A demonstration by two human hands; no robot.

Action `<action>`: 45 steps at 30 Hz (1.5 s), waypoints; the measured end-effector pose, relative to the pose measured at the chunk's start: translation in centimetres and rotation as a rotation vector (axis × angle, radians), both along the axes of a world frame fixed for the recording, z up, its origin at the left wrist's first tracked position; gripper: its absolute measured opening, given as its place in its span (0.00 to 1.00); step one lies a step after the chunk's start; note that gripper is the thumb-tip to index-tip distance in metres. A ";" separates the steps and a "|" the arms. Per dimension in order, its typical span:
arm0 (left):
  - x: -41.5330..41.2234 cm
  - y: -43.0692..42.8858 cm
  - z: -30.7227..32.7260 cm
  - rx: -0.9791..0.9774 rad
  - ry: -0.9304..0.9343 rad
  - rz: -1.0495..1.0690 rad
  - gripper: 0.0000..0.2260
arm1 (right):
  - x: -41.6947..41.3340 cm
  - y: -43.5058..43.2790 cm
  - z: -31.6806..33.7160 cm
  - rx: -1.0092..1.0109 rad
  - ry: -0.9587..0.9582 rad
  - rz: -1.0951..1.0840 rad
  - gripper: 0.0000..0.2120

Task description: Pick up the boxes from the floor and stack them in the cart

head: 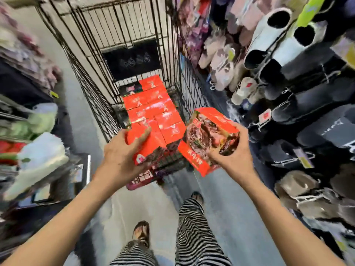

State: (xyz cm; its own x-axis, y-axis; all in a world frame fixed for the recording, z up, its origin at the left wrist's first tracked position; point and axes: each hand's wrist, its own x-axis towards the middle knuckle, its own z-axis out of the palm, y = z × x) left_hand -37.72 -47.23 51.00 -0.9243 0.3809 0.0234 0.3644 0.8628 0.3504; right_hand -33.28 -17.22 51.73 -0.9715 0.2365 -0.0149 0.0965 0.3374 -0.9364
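A black wire cart [99,104] stands ahead of me in the aisle, with several red boxes [151,108] stacked flat in its bottom. My left hand [121,156] grips a red box [151,148] by its near end, held over the cart's near edge. My right hand [232,156] grips a second red box [209,131] with a food picture on its face, tilted, just right of the cart's near corner. Both boxes are in the air, close together.
Shelves of slippers and boots [278,60] line the right side close to the cart. Soft goods fill the shelves [38,131] on the left. Grey floor [119,208] runs between them, with my striped trouser legs [192,237] and sandalled feet below.
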 end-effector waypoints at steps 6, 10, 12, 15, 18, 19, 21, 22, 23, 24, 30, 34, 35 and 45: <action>-1.2 2.8 -6.4 -0.242 -0.169 -0.099 0.35 | -6.4 4.4 -2.4 0.077 0.019 0.237 0.40; -0.8 3.9 -10.3 -0.333 -0.185 -0.145 0.34 | -9.5 5.4 -3.8 0.168 0.079 0.376 0.39; -1.0 4.3 -12.1 -0.367 -0.206 -0.135 0.43 | -10.4 5.1 -4.9 0.206 0.080 0.417 0.40; -1.6 4.5 -14.8 -0.336 -0.271 -0.100 0.41 | -11.1 4.3 -6.9 0.206 0.077 0.456 0.40; -2.0 4.2 -17.5 -0.355 -0.311 -0.153 0.38 | -11.6 3.5 -8.9 0.169 0.026 0.483 0.40; -2.0 4.0 -18.3 -0.392 -0.318 -0.184 0.37 | -11.7 3.4 -9.5 0.173 0.010 0.492 0.40; -1.8 3.4 -19.7 -0.462 -0.334 -0.186 0.36 | -11.8 3.2 -10.7 0.178 -0.013 0.514 0.41; -1.7 3.1 -20.1 -0.469 -0.349 -0.168 0.36 | -11.9 3.1 -11.1 0.172 -0.026 0.524 0.41; -1.7 2.9 -20.5 -0.465 -0.367 -0.150 0.36 | -12.0 3.0 -11.5 0.165 -0.039 0.533 0.41; -1.8 2.9 -20.8 -0.456 -0.386 -0.137 0.35 | -12.1 2.8 -11.8 0.160 -0.048 0.547 0.41; -2.1 2.9 -21.4 -0.254 -0.544 0.086 0.43 | -12.9 2.1 -13.9 0.133 -0.100 0.692 0.40; -2.2 2.4 -21.4 -0.098 -0.692 0.384 0.49 | -12.9 1.8 -15.3 0.120 -0.189 0.811 0.39; -2.2 2.5 -21.3 -0.094 -0.715 0.381 0.50 | -13.1 1.6 -15.4 0.133 -0.207 0.831 0.38; -2.2 2.5 -20.5 0.197 -0.659 0.378 0.54 | -12.8 0.2 -17.0 0.642 -0.153 1.136 0.32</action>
State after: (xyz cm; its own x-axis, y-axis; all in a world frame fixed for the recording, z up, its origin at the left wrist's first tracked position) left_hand -39.90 -44.69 30.55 -0.8369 0.0839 -0.5409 -0.2777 0.7864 0.5517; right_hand -46.04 -16.97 34.74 -0.6306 -0.7009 -0.3333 -0.4445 0.6782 -0.5851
